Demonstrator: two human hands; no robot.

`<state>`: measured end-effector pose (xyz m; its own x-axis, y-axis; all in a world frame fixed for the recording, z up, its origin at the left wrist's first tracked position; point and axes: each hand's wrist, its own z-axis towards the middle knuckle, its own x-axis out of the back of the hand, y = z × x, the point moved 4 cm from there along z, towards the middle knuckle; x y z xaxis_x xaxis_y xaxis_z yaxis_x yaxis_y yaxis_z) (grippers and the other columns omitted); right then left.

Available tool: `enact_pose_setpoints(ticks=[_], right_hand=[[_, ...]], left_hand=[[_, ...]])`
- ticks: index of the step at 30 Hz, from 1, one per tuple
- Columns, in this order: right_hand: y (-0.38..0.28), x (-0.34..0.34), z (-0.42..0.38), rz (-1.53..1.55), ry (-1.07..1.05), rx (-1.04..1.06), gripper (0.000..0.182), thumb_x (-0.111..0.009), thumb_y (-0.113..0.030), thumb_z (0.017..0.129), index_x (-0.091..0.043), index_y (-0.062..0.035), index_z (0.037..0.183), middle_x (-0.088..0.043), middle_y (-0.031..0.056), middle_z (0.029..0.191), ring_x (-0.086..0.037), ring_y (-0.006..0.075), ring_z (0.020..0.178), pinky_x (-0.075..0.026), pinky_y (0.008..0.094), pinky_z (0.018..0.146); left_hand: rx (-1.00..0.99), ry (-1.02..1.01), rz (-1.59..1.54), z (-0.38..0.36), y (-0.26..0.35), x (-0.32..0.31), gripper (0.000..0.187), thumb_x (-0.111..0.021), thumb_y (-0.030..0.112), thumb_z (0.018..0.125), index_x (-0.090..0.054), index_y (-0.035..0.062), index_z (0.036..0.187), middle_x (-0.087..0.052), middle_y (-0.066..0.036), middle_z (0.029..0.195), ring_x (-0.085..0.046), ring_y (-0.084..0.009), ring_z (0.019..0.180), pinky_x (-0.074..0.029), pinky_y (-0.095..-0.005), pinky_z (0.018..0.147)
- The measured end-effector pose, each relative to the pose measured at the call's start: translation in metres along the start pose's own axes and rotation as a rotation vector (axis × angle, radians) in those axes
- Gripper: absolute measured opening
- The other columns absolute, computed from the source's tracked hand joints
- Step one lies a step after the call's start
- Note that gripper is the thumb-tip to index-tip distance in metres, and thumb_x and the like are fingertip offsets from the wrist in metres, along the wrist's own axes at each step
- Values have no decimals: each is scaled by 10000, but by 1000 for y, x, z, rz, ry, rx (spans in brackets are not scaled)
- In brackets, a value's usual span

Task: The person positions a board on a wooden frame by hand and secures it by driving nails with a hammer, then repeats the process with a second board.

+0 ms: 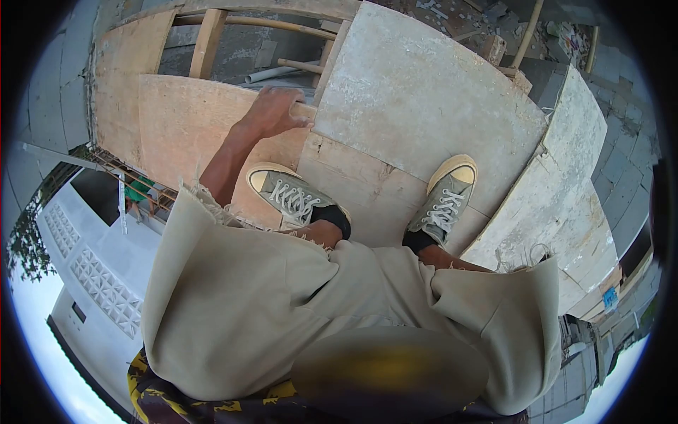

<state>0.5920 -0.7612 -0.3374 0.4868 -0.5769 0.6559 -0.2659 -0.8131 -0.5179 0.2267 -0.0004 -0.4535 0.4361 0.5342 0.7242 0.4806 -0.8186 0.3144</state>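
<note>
My left hand (275, 113) reaches forward, its fingers closed round the end of a wooden beam (305, 112) at an opening between the boards. Left of the hand lies a tan plywood panel (191, 116); right of it is a large grey-white plywood sheet (424, 88). My left shoe (282, 191) rests on the boards just below this hand, and my right shoe (448, 198) stands near the lower edge of the grey-white sheet. My right hand does not show anywhere in the frame.
Wooden crosspieces (208, 44) span an opening at the top left, where a pale pipe (279, 72) lies. Another weathered sheet (554, 205) slopes at the right. Rubble (487, 21) lies below at the top right. A person in green (139, 189) is far left.
</note>
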Motion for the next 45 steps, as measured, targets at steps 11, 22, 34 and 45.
enact_pose_setpoints(ticks=[11,22,34,45], right_hand=[[-83,-40,38,46,-28,115,375,-584,-378,959,-587,-3,952,-460,7,688,-432,108,608,-359,268,555],[-193,-96,59,88,-13,208,383,-578,-368,962,-608,12,924,-453,0,707,-436,104,645,-367,266,597],[-274,-300,41,198,-467,245,375,-631,-375,945,-623,0,964,-541,15,732,-523,97,606,-492,269,600],[-244,-304,57,326,-426,-13,378,-663,-401,915,-594,-30,937,-520,11,715,-564,97,604,-584,320,634]], left_hand=[[160,-110,-40,6,21,6,617,-762,497,735,-603,92,1173,-663,-154,1134,-581,-331,1134,-326,-501,989],[195,-137,-28,8,22,6,651,-757,509,731,-608,97,1211,-642,-148,1206,-552,-324,1187,-322,-508,1010],[226,-253,73,13,24,2,724,-706,640,728,-659,83,1187,-625,-144,1240,-554,-327,1181,-308,-583,1015],[177,-176,45,9,24,1,643,-734,575,740,-677,73,1138,-672,-160,1120,-595,-315,1101,-334,-495,975]])
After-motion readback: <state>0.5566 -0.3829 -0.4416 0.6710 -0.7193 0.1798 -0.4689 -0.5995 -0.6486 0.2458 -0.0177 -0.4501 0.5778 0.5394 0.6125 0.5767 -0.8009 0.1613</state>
